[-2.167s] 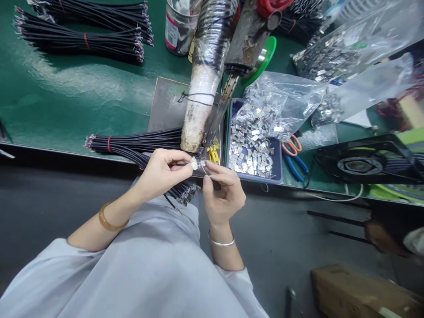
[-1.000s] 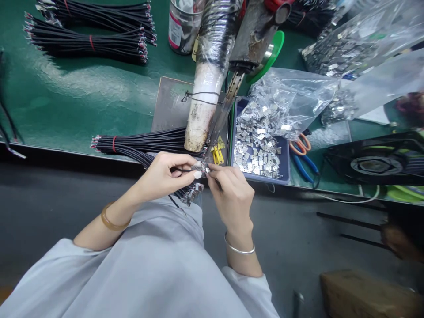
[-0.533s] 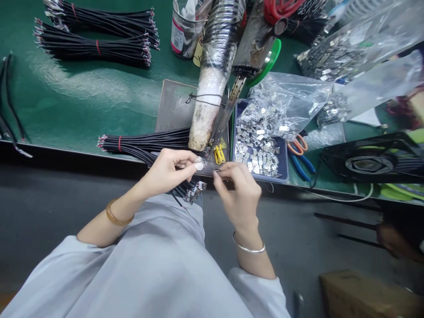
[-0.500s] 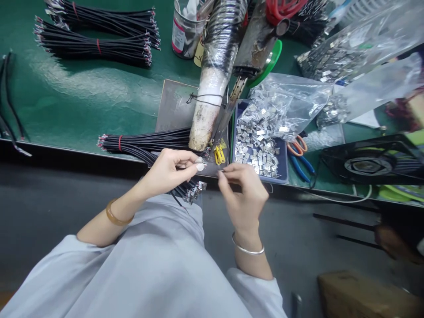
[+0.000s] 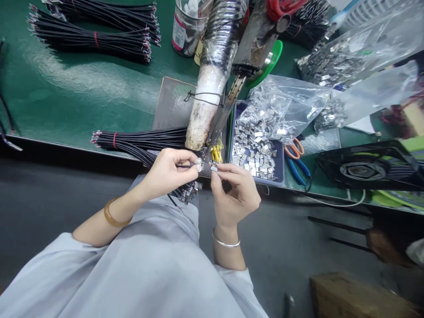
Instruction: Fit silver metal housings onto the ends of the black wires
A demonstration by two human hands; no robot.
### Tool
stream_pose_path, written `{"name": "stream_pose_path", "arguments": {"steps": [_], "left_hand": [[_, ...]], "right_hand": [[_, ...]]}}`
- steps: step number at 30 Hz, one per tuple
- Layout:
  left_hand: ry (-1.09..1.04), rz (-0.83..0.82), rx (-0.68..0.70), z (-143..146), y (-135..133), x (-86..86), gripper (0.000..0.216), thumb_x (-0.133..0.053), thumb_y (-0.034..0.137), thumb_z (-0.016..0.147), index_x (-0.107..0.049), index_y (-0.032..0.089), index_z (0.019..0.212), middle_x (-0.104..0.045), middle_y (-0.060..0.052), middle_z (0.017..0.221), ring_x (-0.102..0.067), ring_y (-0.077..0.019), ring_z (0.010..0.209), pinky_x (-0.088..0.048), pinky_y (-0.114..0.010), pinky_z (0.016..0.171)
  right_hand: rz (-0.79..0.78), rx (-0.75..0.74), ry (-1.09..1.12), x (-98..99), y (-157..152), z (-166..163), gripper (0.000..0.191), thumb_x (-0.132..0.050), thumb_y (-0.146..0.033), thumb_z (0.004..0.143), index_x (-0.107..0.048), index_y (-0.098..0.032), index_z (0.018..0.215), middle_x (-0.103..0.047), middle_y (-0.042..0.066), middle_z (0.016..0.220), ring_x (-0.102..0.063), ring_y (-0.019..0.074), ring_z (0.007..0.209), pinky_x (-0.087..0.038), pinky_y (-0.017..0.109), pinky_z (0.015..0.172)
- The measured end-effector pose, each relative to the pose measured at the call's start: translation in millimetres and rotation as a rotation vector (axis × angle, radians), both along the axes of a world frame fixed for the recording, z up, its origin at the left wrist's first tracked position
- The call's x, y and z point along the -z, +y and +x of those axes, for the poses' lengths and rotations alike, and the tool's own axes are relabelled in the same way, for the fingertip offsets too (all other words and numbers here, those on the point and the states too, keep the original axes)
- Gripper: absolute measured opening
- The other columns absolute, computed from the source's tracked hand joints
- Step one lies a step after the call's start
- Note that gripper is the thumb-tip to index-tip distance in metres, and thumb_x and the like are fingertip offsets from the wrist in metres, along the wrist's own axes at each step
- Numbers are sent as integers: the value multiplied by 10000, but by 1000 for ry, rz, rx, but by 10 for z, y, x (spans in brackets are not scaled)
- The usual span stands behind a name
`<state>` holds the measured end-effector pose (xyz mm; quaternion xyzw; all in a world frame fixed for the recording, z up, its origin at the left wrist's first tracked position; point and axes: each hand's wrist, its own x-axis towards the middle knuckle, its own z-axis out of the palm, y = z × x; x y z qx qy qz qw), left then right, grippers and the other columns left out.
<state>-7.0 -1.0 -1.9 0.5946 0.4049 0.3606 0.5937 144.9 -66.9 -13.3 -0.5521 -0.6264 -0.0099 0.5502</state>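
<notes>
My left hand (image 5: 170, 172) is closed, pinching a thin black cable (image 5: 185, 166) close to its bared wire ends, which point right. Just across from them, my right hand (image 5: 235, 190) grips a small silver USB connector (image 5: 214, 168) between thumb and fingertips. A narrow gap seems to separate wires and connector. Right above both hands is the tip end of a soldering iron (image 5: 225, 115), beside a wrapped white tube (image 5: 204, 95). Below my left hand hang several cables with metal USB plugs (image 5: 189, 192). A banded bundle of black cables (image 5: 142, 140) lies behind my left wrist.
A blue tray (image 5: 280, 170) of loose connectors (image 5: 253, 148) stands right of the iron, a plastic bag (image 5: 291, 106) over it. Farther right are pliers (image 5: 298, 170) and a black fan (image 5: 367, 165). More cable bundles (image 5: 92, 42) and a jar (image 5: 185, 31) sit at the back.
My right hand has moved left towards my left hand, and the silver connector now shows at its fingertips. The left hand stays nearly still, and the view has shifted slightly.
</notes>
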Motion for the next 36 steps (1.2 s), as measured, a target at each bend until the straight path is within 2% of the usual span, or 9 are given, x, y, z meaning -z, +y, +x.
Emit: {"name": "stream_pose_path", "arguments": {"steps": [4, 8, 14, 19, 21, 25, 29, 36], "left_hand": [[-17, 3, -21, 2, -5, -18, 162, -655, 252, 726, -738, 128, 663, -588, 8, 561, -450, -82, 517, -352, -183, 473], [-26, 48, -74, 20, -7, -27, 142, -668, 224, 727, -772, 141, 678, -700, -19, 640, -560, -107, 570, -400, -183, 490], [-5, 97, -110, 37, -6, -30, 166, -659, 229, 732, -768, 134, 649, -696, -20, 617, -517, -91, 541, -365, -180, 474], [21, 78, -121, 29, -16, -35, 182, -649, 235, 723, -744, 119, 621, -582, 4, 532, -416, -75, 510, -315, -191, 470], [14, 62, -102, 27, -19, -40, 191, -645, 243, 725, -742, 114, 622, -548, 15, 519, -374, -65, 496, -296, -192, 466], [-25, 55, -70, 34, -18, -53, 178, -626, 214, 713, -753, 112, 640, -538, 36, 514, -303, -41, 462, -275, -185, 453], [-15, 90, -78, 49, -22, -53, 184, -620, 197, 720, -772, 116, 656, -578, 33, 531, -309, -40, 467, -298, -176, 463], [6, 61, -137, 68, -42, -19, 223, -610, 230, 737, -796, 110, 711, -657, -9, 602, -422, -64, 503, -340, -174, 473]], "right_hand": [[53, 31, -114, 54, 28, 21, 176, -731, -99, 883, -712, -261, 948, -782, 0, 944, -771, 178, 842, -648, 335, 790], [29, -2, -88, 112, 26, 8, 147, -666, -115, 926, -663, -250, 983, -799, 20, 971, -784, 181, 892, -649, 326, 804], [54, -42, -209, 146, 7, -45, 128, -634, -104, 944, -602, -224, 977, -816, 84, 1007, -796, 168, 904, -644, 264, 775], [92, -47, -325, 189, -30, -16, 125, -631, -113, 950, -586, -226, 979, -827, 83, 1029, -806, 160, 914, -644, 223, 736], [91, -98, -294, 210, -38, 0, 119, -624, -124, 958, -585, -232, 989, -824, 78, 1068, -806, 168, 948, -656, 233, 730], [18, -186, -32, 205, -25, 12, 101, -618, -128, 962, -603, -222, 997, -776, 111, 1241, -810, 190, 952, -682, 282, 744], [-76, -167, 62, 140, 7, 18, 133, -668, -100, 923, -644, -224, 963, -806, 70, 1150, -813, 180, 906, -686, 290, 777], [-57, -88, 19, 101, 58, 6, 151, -698, -85, 893, -676, -232, 922, -815, 42, 1066, -798, 193, 982, -679, 334, 826]]}}
